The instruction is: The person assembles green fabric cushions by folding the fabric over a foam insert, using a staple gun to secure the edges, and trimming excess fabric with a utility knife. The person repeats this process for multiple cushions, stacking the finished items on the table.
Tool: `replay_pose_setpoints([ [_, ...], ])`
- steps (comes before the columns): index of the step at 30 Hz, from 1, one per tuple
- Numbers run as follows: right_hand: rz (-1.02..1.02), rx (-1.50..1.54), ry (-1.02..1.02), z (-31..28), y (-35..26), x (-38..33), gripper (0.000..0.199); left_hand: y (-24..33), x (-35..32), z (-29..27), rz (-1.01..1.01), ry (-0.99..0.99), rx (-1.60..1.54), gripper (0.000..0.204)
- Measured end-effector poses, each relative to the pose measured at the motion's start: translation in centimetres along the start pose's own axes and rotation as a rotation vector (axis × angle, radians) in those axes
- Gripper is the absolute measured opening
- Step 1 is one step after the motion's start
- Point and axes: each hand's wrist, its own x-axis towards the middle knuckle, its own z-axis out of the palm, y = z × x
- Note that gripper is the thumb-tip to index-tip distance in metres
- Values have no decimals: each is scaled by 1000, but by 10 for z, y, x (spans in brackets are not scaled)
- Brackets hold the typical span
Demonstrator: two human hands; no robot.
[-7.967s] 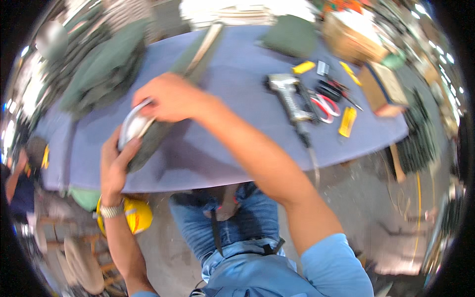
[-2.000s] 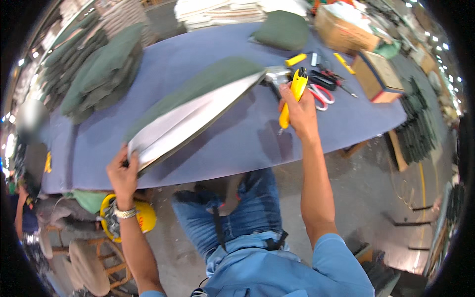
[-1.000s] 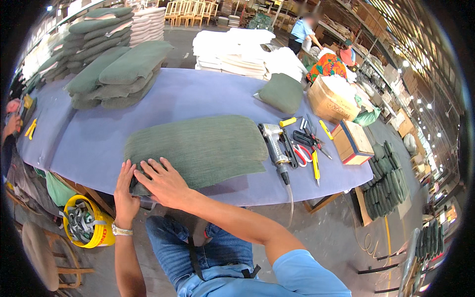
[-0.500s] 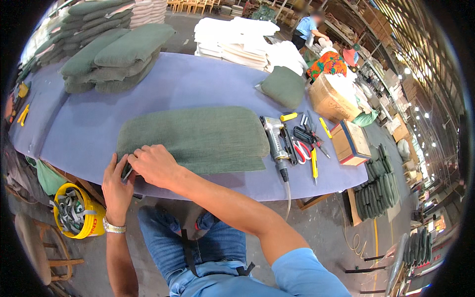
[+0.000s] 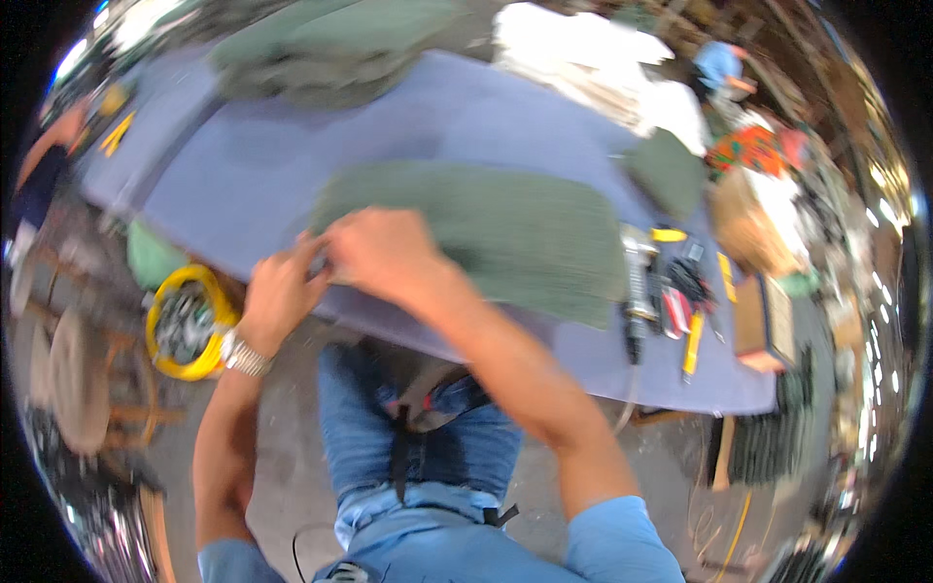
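Observation:
A long dark green cushion (image 5: 505, 238) lies flat on the padded blue-grey table (image 5: 321, 146) in front of me. At its near left corner my left hand (image 5: 277, 301), a metal watch on the wrist, has fingers and thumb closed on the edge. Close beside it, my right hand (image 5: 379, 251) has curled fingers pinching the same corner. Blur hides the exact fold of cloth between the fingertips. Off the cushion's right end lies a silver air stapler (image 5: 639, 277), hose attached, with neither hand on it.
Red-handled scissors (image 5: 674, 309), yellow cutters (image 5: 692, 345) and dark pliers lie right of the stapler, near a small carton (image 5: 763, 325). Stacked green cushions (image 5: 330, 53) stand far left. A yellow bucket of scraps (image 5: 222, 309) sits below the table's left edge. A co-worker (image 5: 719, 68) is far right.
The view has swung, so the table and everything on it appear further right and higher. Both hands stay at the cushion's near left corner, now blurred.

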Motion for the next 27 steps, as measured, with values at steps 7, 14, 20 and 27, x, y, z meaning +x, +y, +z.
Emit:
replay_pose_setpoints([
  [7, 161, 173, -185, -2, 24, 20, 20, 1, -7, 2, 49, 96, -61, 55],
  [14, -54, 280, -7, 12, 26, 11, 19, -6, -8, 5, 170, 121, -31, 48],
  [20, -383, 72, 246, 12, 20, -9, 23, -6, -1, 3, 102, 92, -78, 37],
  [27, -274, 38, 164, 29, 27, -10, 23, -6, 2, 0, 23, 69, -92, 36],
])
